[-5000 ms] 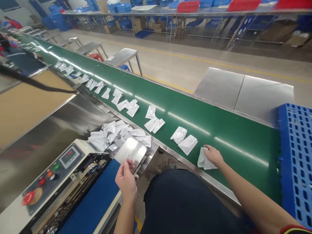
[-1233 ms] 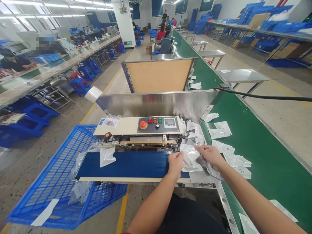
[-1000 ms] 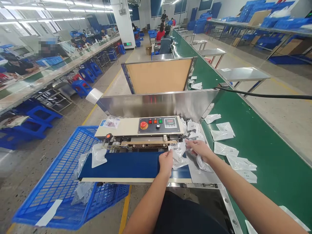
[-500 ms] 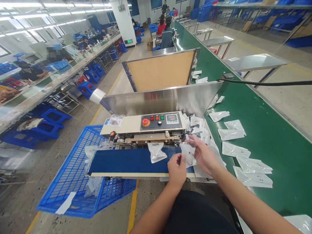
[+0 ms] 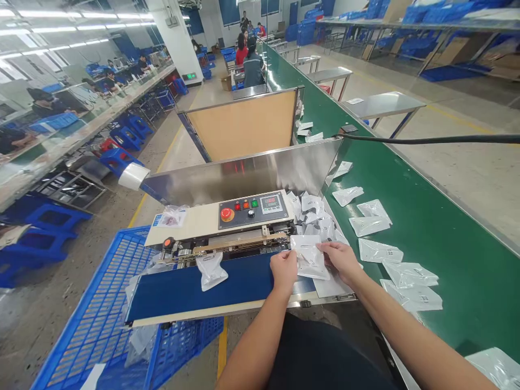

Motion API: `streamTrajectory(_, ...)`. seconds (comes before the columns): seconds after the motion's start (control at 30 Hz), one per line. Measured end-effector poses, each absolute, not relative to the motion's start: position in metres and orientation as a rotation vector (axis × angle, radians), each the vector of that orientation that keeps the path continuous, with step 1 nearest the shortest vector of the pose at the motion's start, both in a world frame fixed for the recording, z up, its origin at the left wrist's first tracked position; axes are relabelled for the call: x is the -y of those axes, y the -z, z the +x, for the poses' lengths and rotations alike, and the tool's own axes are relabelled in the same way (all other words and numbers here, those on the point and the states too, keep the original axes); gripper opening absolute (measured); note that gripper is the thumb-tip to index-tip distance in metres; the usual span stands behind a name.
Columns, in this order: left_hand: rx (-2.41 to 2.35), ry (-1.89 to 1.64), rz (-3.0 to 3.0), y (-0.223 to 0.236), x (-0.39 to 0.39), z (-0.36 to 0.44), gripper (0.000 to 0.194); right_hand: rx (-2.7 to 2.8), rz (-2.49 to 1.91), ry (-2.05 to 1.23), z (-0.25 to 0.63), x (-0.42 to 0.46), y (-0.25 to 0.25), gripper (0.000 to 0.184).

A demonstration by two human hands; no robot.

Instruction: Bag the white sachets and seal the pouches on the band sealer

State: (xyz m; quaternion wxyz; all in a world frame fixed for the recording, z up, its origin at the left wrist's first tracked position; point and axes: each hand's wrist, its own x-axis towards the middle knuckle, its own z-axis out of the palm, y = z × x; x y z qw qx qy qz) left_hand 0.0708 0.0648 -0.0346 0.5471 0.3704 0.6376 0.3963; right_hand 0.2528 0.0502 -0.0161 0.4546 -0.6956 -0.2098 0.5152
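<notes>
Between my hands a white plastic pouch point(image 5: 310, 259) is stretched at the right end of the band sealing machine point(image 5: 195, 221). My left hand point(image 5: 284, 272) is closed on its left edge. The fingers of my right hand point(image 5: 340, 260) pinch its right edge near the top. A second pouch point(image 5: 212, 272) hangs from the sealing band by its top edge, its body on the blue conveyor belt point(image 5: 170, 290). Several more pouches point(image 5: 314, 208) are heaped behind my right hand, beside the control panel.
Several pouches point(image 5: 379, 251) lie along the green conveyor point(image 5: 459, 254) on my right. A blue basket point(image 5: 83, 325) with pouches in it stands below the machine's left end. Behind the machine rises a metal panel point(image 5: 239, 170). People sit farther off.
My right hand, its fingers apart before, now grips the pouch's right edge. The other pouch has travelled left along the sealing band. The view has shifted to the right.
</notes>
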Motion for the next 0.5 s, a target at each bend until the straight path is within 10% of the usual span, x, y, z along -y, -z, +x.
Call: streamTrajectory(0.5, -1.712, -1.345, 1.17, 0.007, -0.026, -0.016, 0.057, 0.799, -1.595, -1.192, 0.232, 0.044, 0.039, 0.049)
